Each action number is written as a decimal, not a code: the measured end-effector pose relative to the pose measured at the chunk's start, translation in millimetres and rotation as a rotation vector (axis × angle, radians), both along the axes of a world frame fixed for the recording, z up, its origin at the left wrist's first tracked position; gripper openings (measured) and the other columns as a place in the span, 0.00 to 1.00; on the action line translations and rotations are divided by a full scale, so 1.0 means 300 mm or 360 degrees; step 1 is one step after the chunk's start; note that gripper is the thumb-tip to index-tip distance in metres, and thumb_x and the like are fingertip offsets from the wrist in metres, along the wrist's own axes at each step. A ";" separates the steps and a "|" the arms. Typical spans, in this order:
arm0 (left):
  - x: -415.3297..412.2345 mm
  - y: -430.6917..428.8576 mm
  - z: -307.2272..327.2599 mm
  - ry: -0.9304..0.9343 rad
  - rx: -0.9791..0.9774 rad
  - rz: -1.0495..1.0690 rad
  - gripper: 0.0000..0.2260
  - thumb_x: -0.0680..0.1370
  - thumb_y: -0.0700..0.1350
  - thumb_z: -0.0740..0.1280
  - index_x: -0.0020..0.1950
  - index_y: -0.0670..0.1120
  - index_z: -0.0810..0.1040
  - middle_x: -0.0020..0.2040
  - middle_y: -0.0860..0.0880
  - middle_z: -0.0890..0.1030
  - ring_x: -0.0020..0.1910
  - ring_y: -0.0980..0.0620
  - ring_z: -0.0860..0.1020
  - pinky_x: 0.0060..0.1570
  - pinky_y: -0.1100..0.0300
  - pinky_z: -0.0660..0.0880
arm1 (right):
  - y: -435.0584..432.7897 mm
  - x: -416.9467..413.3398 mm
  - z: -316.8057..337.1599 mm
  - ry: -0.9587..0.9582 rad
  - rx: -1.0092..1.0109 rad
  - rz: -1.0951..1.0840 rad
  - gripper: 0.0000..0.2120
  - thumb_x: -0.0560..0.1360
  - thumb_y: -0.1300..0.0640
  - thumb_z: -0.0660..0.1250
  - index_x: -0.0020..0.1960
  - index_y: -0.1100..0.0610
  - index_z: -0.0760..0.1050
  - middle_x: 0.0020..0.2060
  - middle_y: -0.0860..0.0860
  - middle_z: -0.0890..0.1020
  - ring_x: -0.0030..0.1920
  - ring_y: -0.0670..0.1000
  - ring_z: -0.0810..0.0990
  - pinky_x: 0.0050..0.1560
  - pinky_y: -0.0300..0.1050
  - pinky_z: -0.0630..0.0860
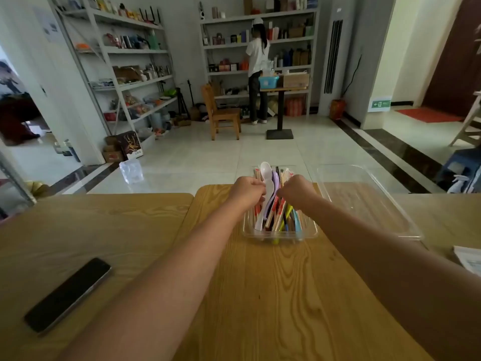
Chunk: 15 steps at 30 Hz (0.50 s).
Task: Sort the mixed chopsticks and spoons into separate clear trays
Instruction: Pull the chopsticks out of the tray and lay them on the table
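Currently I work over the full tray [281, 234], where the mix lies: left hand [247, 190] pinches a spoon [266, 169] to draw it clear, right hand [296, 188] curls among chopsticks [277, 214] (grip hidden). The empty tray [364, 199] sits alongside, ready to receive.

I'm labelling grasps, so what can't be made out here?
Head view:
Fingers of left hand and right hand: curled behind the knuckles, so what each grips is hidden.
Utensils in the narrow tray: middles covered by both hands.
Paper: cut off by the right edge.
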<state>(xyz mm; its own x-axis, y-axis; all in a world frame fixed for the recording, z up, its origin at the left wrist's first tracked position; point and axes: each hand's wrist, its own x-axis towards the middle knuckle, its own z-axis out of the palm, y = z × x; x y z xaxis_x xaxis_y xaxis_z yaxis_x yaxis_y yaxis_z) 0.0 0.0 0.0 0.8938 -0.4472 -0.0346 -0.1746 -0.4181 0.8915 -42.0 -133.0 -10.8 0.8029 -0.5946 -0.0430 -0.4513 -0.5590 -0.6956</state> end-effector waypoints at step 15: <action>0.122 0.009 -0.084 0.0041 0.0076 0.0025 0.07 0.80 0.40 0.64 0.55 0.45 0.80 0.45 0.47 0.83 0.42 0.52 0.81 0.45 0.59 0.81 | 0.012 0.110 -0.077 0.0153 -0.0056 -0.0029 0.13 0.77 0.59 0.62 0.59 0.63 0.72 0.39 0.54 0.79 0.34 0.50 0.79 0.33 0.43 0.76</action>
<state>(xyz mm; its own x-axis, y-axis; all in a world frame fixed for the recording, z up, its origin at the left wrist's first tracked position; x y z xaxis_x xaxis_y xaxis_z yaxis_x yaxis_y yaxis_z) 36.5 2.6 -25.2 0.8991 -0.4306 -0.0787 -0.1452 -0.4630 0.8744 -9.2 -129.5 -33.8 0.7850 -0.6116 -0.0982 -0.5253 -0.5732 -0.6289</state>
